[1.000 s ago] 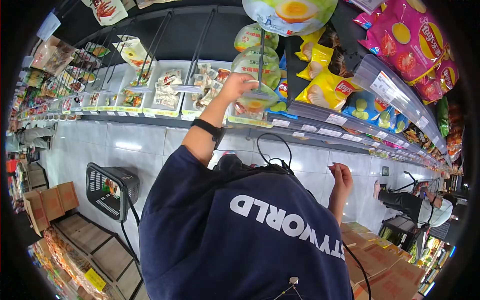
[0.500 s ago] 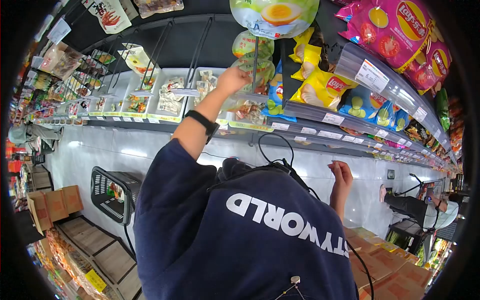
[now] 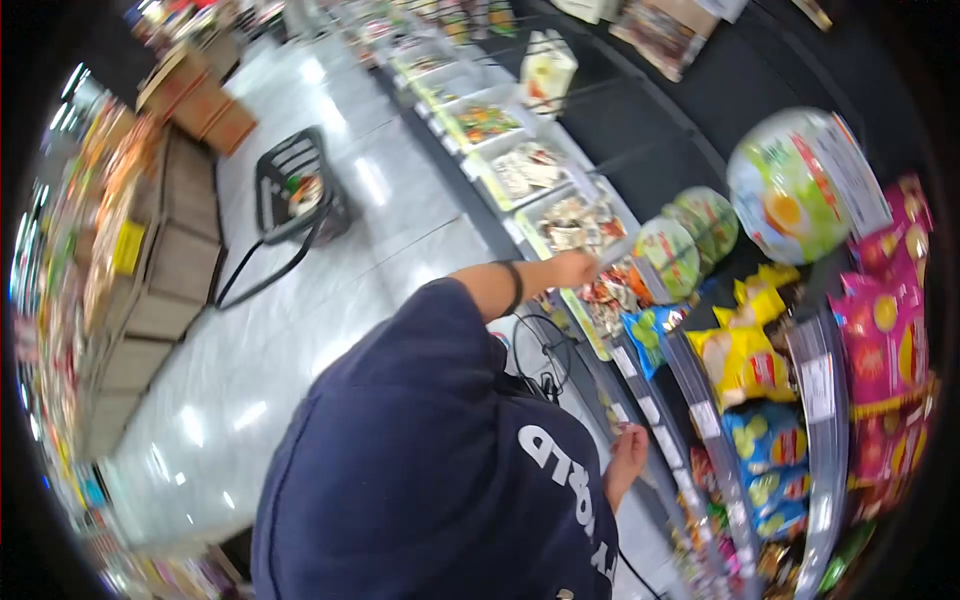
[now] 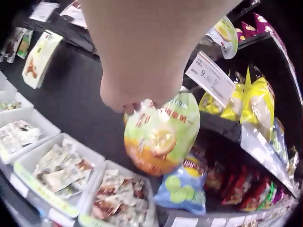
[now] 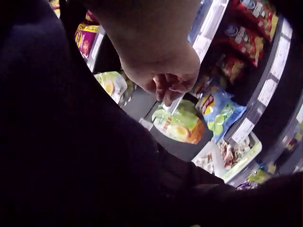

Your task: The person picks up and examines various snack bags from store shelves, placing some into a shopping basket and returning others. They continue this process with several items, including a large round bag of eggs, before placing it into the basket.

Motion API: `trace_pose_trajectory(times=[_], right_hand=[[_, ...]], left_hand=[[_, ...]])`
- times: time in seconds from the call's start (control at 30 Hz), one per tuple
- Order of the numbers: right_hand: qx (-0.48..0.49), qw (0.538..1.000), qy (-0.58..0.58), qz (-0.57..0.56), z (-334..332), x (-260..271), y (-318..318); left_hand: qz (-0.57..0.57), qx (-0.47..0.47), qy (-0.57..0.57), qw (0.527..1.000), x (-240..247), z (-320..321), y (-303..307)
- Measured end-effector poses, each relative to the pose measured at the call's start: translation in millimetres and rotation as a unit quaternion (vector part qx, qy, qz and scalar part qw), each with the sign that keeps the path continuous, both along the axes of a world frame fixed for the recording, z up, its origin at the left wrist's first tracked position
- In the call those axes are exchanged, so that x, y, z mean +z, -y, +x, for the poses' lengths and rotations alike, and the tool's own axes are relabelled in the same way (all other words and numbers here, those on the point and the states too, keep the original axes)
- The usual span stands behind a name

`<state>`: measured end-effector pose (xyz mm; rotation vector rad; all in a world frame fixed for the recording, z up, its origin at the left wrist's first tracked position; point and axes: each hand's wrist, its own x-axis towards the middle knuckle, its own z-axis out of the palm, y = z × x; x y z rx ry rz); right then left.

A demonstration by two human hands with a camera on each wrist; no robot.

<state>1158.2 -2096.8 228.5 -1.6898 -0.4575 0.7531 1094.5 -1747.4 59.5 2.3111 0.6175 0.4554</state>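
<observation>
My left hand [image 3: 572,268] reaches out to a hanging row of round green bags with a halved-egg picture. In the left wrist view its curled fingertips pinch the upper edge of the front egg bag [image 4: 163,135], which hangs with its printed face showing. The palm side is hidden. Another egg bag [image 3: 708,222] hangs behind it. My right hand [image 3: 627,455] is held low in front of the body, near the shelf edge, fingers loosely curled around nothing. In the right wrist view, that hand [image 5: 163,75] overlaps the shelves.
White bins [image 4: 61,175] of small wrapped snacks line the shelf beside the bags. Yellow chip bags [image 3: 745,360] and blue chip bags [image 3: 775,470] stand on the right, behind clear rails. A large egg bag [image 3: 790,200] hangs higher. A black basket [image 3: 295,190] stands on the floor.
The head view has turned, so the shelf now runs diagonally down the right side and more floor shows at left. My left hand stays by the egg bags; my right hand still hangs idle.
</observation>
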Motion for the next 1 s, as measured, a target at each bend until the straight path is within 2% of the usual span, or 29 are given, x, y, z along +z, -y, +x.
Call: trace_pose_trajectory(times=[0.03,0.07,0.1,0.13,0.17,0.23,0.27,0.3,0.33,0.37,0.4,0.43,0.47,0.53,0.67,0.73,0.77,0.8,0.83,0.9,0.93,1.0], right_hand=[[0.028,1.0,-0.002,0.002,-3,-7,-8],[0.05,0.996,-0.062,-0.038,-8,-13,-16],[0.069,0.987,-0.12,-0.079,-14,-19,-26],[0.085,0.986,-0.121,-0.078,-19,-23,-37],[0.128,0.976,-0.145,-0.102,-25,-26,-47],[0.217,0.954,-0.15,-0.139,-38,-32,-72],[0.234,0.95,-0.145,-0.145,-45,-36,-85],[0.29,0.944,-0.078,-0.141,-55,-40,-100],[0.342,0.93,-0.01,-0.133,-68,-41,-117],[0.364,0.92,-0.019,-0.14,-88,-26,-137],[0.376,0.915,-0.014,-0.142,-106,-26,-155],[0.385,0.913,-0.022,-0.131,-124,-29,-175],[0.391,0.912,-0.031,-0.122,-143,-34,-192],[0.403,0.907,-0.053,-0.113,-184,-44,-233],[0.497,0.862,0.002,-0.1,-274,-52,-299],[0.533,0.836,0.001,-0.131,-320,-35,-330],[0.534,0.834,0.003,-0.139,-336,-31,-343],[0.546,0.824,0.016,-0.149,-348,-29,-356],[0.559,0.813,0.03,-0.158,-359,-27,-370],[0.584,0.795,0.051,-0.155,-374,-18,-402],[0.606,0.779,0.066,-0.146,-380,-15,-418],[0.599,0.78,0.035,-0.177,-394,-10,-455]], left_hand=[[-0.141,-0.066,-0.184,0.971,43,-51,22],[0.034,-0.185,-0.088,0.978,-20,-92,22],[-0.046,-0.233,-0.121,0.964,5,-138,32],[-0.013,-0.278,-0.305,0.911,-21,-176,30],[-0.108,-0.113,-0.353,0.923,19,-224,46],[-0.166,0.038,-0.372,0.912,6,-318,44],[-0.209,0.141,-0.321,0.913,-11,-368,44],[-0.283,0.315,-0.215,0.88,-24,-414,51],[-0.325,0.432,-0.138,0.83,-27,-454,58],[-0.219,0.455,-0.224,0.833,4,-481,69],[-0.208,0.49,-0.289,0.796,4,-510,76],[-0.166,0.504,-0.325,0.783,20,-529,86],[-0.173,0.51,-0.323,0.778,25,-547,93],[0.078,0.479,-0.296,0.823,32,-578,90],[0.197,0.358,-0.285,0.867,50,-612,67],[0.234,0.463,-0.314,0.795,62,-626,55],[0.06,0.467,-0.366,0.803,51,-640,46],[-0.117,0.455,-0.406,0.784,35,-652,38],[-0.074,0.389,-0.429,0.812,20,-670,40],[-0.048,0.395,-0.416,0.818,30,-708,48],[-0.027,0.423,-0.411,0.808,31,-732,59],[-0.024,0.429,-0.486,0.761,25,-791,87]])
